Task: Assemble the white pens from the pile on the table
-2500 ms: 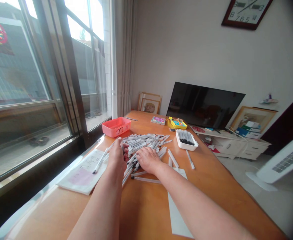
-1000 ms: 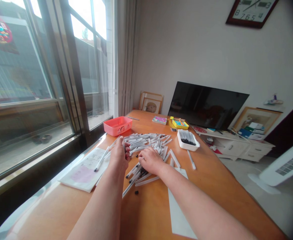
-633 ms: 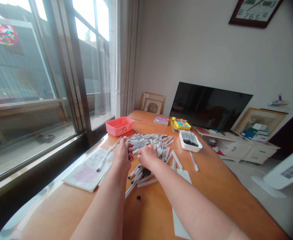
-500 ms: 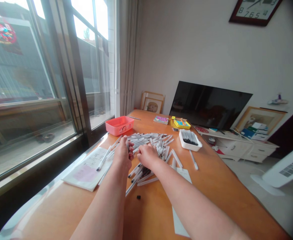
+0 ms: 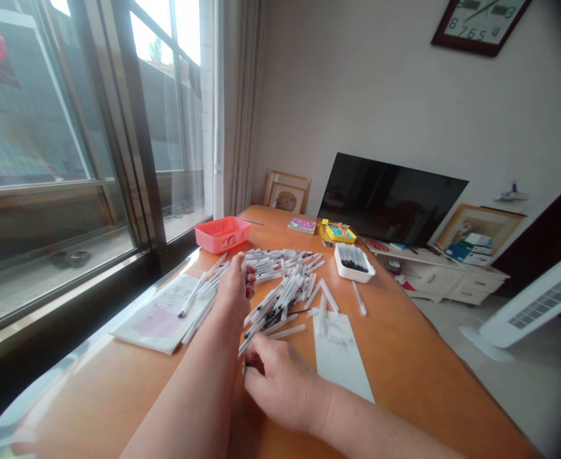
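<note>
A heap of several white pens with black tips (image 5: pixel 280 280) lies spread across the orange table (image 5: pixel 405 357). My left hand (image 5: pixel 235 287) is closed round a bunch of these pens at the heap's left edge. My right hand (image 5: pixel 280 382) is low over the table nearer to me, fingers curled down in a pinch at the spot beside the nearest pens; what the fingers hold is hidden.
A pink tray (image 5: pixel 222 233) stands at the back left. A white tray of pens (image 5: pixel 353 262) sits at the back right, and a yellow box (image 5: pixel 338 233) behind it. Printed sheets (image 5: pixel 159 313) lie left, a white paper strip (image 5: pixel 340 350) right. A television leans beyond.
My right hand has left the heap and drawn back toward me, down to where a small black cap lay on the table. My left hand keeps its bunch of pens.
</note>
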Demonstrator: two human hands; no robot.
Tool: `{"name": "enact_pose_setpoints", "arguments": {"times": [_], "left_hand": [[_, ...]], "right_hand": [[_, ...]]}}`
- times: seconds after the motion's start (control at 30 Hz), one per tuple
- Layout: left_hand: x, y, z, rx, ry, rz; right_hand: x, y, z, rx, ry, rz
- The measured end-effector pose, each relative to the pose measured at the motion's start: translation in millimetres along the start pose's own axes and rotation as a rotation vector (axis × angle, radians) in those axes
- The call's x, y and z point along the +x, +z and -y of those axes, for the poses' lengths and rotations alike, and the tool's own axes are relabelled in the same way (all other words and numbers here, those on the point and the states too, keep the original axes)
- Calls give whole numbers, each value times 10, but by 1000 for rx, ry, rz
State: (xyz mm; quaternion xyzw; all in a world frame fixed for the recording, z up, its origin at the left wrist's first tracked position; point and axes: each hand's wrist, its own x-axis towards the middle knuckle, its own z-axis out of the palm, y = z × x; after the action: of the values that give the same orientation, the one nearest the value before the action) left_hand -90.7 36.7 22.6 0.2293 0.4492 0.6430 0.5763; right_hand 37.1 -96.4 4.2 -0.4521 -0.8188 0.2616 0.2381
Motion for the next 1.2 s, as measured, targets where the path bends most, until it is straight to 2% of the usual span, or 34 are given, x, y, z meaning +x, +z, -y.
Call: {"name": "enact_pose_setpoints", "arguments": {"times": [0.1,0.23,0.47,0.7,0.9,1.0,1.1,1.2], "left_hand": [[-17,13,20,4,2,22],[-38,27,42,7,8,26],[-8,20,52,22,-18,14],[-33,43,25,44,-31,-7],[-33,62,57,73,-28,24],[-48,80,79,90,-25,35],[-76,103,99,105,-27,59],[-98,127,128,123,-19,82]], "right_hand": [[-7,46,-97,-68,37,-81],[129,11,-319,-82,47,-170],[499,-24,-650,5,-62,-218],[816,-49,-796,101,-61,-242],[737,-105,-716,166,-70,-242],[633,-163,-688,198,-26,-277],[522,-286,-700,310,79,-353],[388,-460,-707,572,272,-396]]}}
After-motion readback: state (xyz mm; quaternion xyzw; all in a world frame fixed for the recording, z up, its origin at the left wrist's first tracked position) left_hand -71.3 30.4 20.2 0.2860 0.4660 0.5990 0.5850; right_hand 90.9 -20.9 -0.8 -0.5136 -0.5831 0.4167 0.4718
